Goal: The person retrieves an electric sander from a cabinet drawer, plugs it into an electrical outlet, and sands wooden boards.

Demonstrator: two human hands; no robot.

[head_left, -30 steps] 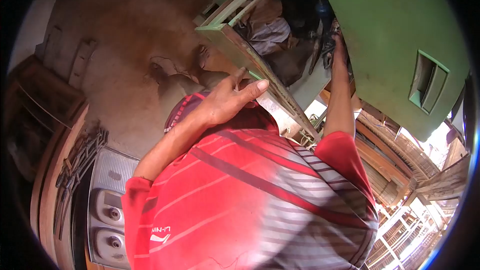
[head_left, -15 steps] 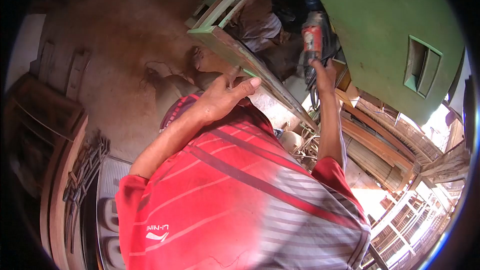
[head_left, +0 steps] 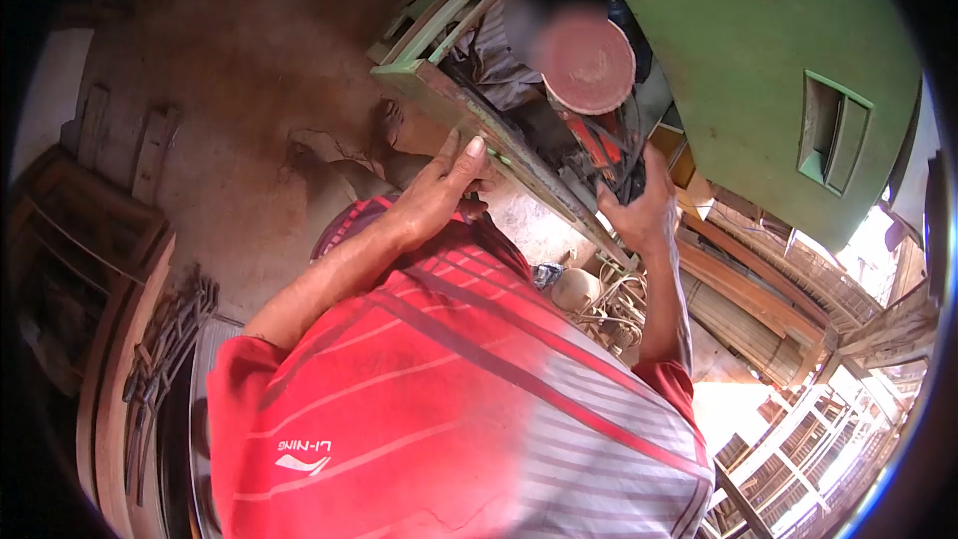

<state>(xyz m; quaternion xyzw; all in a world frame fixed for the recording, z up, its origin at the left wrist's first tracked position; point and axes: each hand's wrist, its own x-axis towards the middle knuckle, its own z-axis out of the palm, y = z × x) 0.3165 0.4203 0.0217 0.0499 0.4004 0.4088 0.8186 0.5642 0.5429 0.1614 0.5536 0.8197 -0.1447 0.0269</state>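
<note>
My right hand (head_left: 642,208) grips the red and black body of an angle grinder (head_left: 602,148). Its round, reddish sanding disc (head_left: 591,62) faces me, just past the edge of a worn green wooden frame (head_left: 454,90). My left hand (head_left: 439,190) is at the frame's near edge, thumb on top and the other fingers bent, partly hidden. A dark cable hangs by the grinder's body next to my right hand.
A large green panel (head_left: 738,70) with a recessed slot (head_left: 833,130) stands at upper right. Coiled pale cable (head_left: 614,314) lies below the frame. Clamps (head_left: 165,379) and a brown wooden frame (head_left: 95,240) are at left. Planks (head_left: 748,279) lie at right. Striped cloth (head_left: 504,65) shows behind the frame.
The grinder has come down and toward me, its disc now turned into view. My left hand has slid slightly left along the frame's edge.
</note>
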